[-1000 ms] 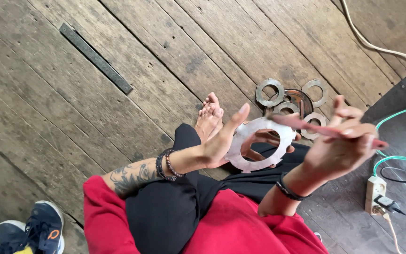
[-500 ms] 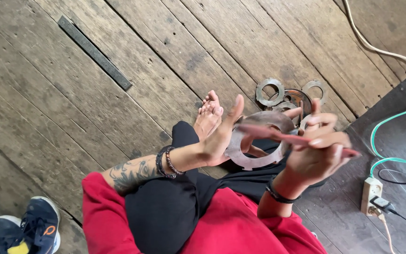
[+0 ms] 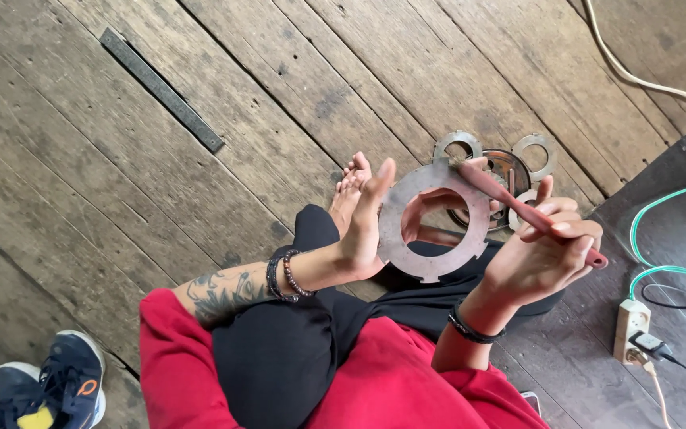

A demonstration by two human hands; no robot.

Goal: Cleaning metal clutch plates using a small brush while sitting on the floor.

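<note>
1. Now, left hand (image 3: 363, 230) closed on the rim of a flat grey metal ring plate (image 3: 433, 221), thumb up along its edge; plate raised upright above the lap, wide round hole in the middle, small notches around the outside.
2. Right hand (image 3: 540, 258) wrapped around the handle of a reddish brush (image 3: 529, 213); brush tip resting on the upper edge of the plate, handle slanting down toward the right.
3. Dark bead bracelets (image 3: 283, 276) on the left wrist, tattoo visible on the forearm; black band (image 3: 468, 326) on the right wrist.
4. Behind the plate, on the wooden plank floor (image 3: 240, 103), a small pile of metal rings (image 3: 518, 163), lying close together, some overlapping.
5. Bare foot (image 3: 348, 187) just left of the plate, over black trousers; red shirt lower in the view.
6. Farther left on the floor, a long dark metal bar (image 3: 160, 89), well apart from the hands.
7. At the right edge, white power strip (image 3: 630, 330) with green cable (image 3: 660, 230); blue shoe (image 3: 61, 381) at bottom left.
</note>
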